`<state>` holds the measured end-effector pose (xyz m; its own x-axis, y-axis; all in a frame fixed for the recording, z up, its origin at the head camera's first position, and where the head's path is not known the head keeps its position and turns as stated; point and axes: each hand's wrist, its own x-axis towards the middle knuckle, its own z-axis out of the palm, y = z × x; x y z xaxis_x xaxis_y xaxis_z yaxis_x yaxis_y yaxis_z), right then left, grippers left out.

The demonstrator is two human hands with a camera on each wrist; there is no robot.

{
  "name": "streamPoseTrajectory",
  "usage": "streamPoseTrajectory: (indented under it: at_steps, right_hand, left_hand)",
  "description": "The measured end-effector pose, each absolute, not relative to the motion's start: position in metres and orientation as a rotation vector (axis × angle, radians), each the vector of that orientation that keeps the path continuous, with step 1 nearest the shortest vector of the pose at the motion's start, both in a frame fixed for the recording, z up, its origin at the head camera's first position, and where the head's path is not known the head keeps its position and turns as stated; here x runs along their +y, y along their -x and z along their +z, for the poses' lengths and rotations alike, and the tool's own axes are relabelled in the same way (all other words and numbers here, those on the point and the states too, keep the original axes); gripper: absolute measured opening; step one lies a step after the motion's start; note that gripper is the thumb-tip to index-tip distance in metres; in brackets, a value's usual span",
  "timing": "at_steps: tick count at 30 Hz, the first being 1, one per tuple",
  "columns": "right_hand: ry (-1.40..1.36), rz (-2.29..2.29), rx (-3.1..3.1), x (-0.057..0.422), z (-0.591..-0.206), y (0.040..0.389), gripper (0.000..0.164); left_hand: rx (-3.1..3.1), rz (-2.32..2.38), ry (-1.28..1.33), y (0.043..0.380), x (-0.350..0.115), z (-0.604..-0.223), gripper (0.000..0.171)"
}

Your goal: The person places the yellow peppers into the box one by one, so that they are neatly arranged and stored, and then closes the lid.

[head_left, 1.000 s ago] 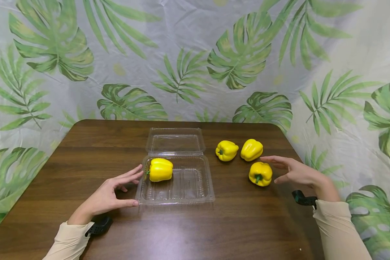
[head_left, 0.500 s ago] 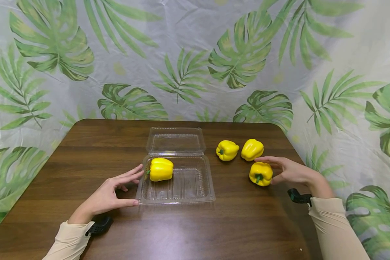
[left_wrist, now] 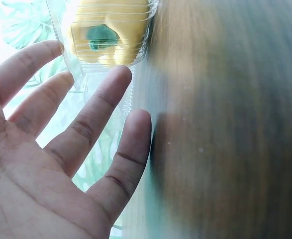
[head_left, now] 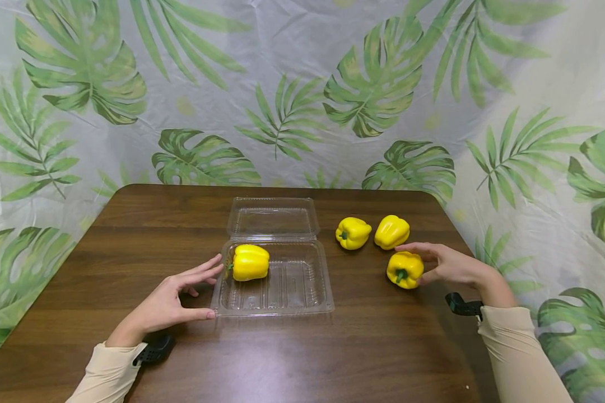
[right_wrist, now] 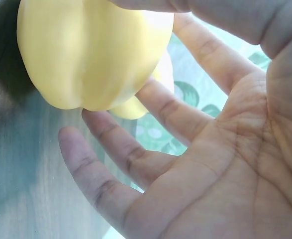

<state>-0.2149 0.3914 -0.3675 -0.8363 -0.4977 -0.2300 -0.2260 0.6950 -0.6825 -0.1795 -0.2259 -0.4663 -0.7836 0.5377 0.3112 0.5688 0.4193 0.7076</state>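
My left hand point(head_left: 168, 299), fingers spread, rests at the left rim of a clear plastic clamshell container point(head_left: 292, 305), its fingertips right at the wall. A yellow bell pepper point(head_left: 251, 263) lies on its side in the container's left half, green stem toward that hand; the left wrist view shows the pepper point(left_wrist: 128, 27) through the wall. My right hand point(head_left: 451, 266) grips another yellow bell pepper point(head_left: 403, 271) from its right side. In the right wrist view the thumb lies across this pepper point(right_wrist: 81, 55), and the other fingers reach to its far side.
Two more yellow bell peppers, one on the left point(head_left: 353, 233) and one on the right point(head_left: 392, 232), lie behind the gripped one. The container's lid point(head_left: 272, 219) is folded back flat on the brown wooden table point(head_left: 282, 358). A leaf-patterned curtain point(head_left: 292, 84) hangs behind.
My right hand has moved left, and its thumb and fingers have come in against the nearest pepper. The left hand and the container stay where they were.
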Motion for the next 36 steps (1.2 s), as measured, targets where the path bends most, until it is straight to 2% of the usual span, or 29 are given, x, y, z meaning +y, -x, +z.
streamPoseTrajectory:
  at_steps: [12,20,27,36]
  right_hand:
    - [0.554,-0.897,2.56,0.395,-0.373,0.215,0.081]
    - [0.696,-0.942,2.519,0.419,-0.4,0.233,0.082]
    - [0.49,-1.012,2.514,0.395,-0.387,0.215,0.087]
    - [0.51,-0.979,2.586,0.391,-0.389,0.216,0.08]
  left_hand:
    - [-2.614,-1.321,1.018,0.18,-0.226,-0.466,0.084]
    - [-2.616,-1.322,1.021,0.179,-0.226,-0.465,0.083]
    - [-2.614,-1.329,1.021,0.178,-0.225,-0.465,0.083]
    - [-2.62,-1.331,1.011,0.179,-0.226,-0.465,0.083]
